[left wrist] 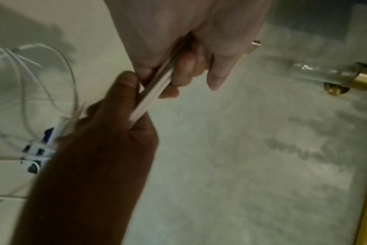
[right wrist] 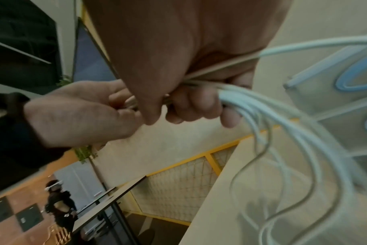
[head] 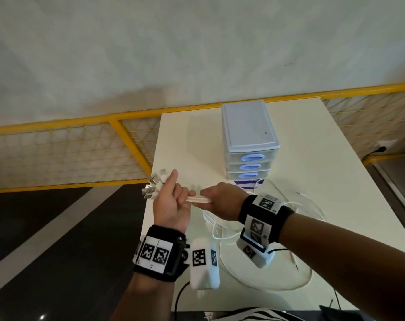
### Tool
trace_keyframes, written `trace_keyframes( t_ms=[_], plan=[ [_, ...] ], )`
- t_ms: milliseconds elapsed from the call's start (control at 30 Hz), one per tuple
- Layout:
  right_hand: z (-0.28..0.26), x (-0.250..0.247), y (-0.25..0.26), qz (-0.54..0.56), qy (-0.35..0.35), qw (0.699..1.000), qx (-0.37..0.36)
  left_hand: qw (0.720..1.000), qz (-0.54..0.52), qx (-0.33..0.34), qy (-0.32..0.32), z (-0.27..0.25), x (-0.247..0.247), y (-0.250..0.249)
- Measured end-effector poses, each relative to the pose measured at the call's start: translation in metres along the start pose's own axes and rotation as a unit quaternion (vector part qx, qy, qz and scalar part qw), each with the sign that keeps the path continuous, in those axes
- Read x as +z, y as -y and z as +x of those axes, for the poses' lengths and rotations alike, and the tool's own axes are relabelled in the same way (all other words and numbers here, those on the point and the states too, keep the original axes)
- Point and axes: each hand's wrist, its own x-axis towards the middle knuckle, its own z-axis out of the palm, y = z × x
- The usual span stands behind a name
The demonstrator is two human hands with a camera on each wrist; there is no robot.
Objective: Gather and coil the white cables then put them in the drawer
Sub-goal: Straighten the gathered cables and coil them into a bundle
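**Cable ends bunched, lengths trailing on the table**

Left hand (head: 171, 205) is closed in a fist round the white cables (head: 198, 199) just behind their plugs (head: 154, 185); the plugs fan out past the thumb, off the table's left edge. Likely reason: with all the ends held level in one hand, the bundle has a fixed start to coil from.

Right hand (head: 222, 201) is just beside the left, fingers curled round the same strands. The short run between the two fists lies straight and flat, strands side by side. Judged: the right hand is placed to slide along and comb the strands parallel before any loop is made.

Beyond the right hand, the rest of the cables drop in loose loops onto the table (head: 312, 172), spread between the wrist and the drawer unit (head: 249, 140). The right wrist view shows the strands spilling from the little-finger side, unsorted.

Drawer unit stands near the far edge of the table, three drawers, all closed. No coil formed yet; a drawer will need opening, and both hands are occupied.

A person stands in the background of the right wrist view, well apart.
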Motion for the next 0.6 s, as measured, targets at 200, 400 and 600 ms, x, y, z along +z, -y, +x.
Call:
trace_keyframes(
  t_ms=[200, 400, 600],
  plan=[
    [0.007, -0.004, -0.011, -0.073, -0.008, 0.994, 0.075, 0.998, -0.042, 0.013, -0.034, 0.01, 0.002, -0.013],
    [-0.004, -0.006, -0.036, -0.06, -0.012, 0.992, 0.113, 0.995, -0.074, 0.032, -0.058, 0.026, -0.014, -0.028],
    [0.001, -0.006, -0.033, -0.077, -0.013, 0.991, 0.106, 0.995, -0.089, 0.05, -0.013, 0.035, -0.014, -0.023]
  ],
)
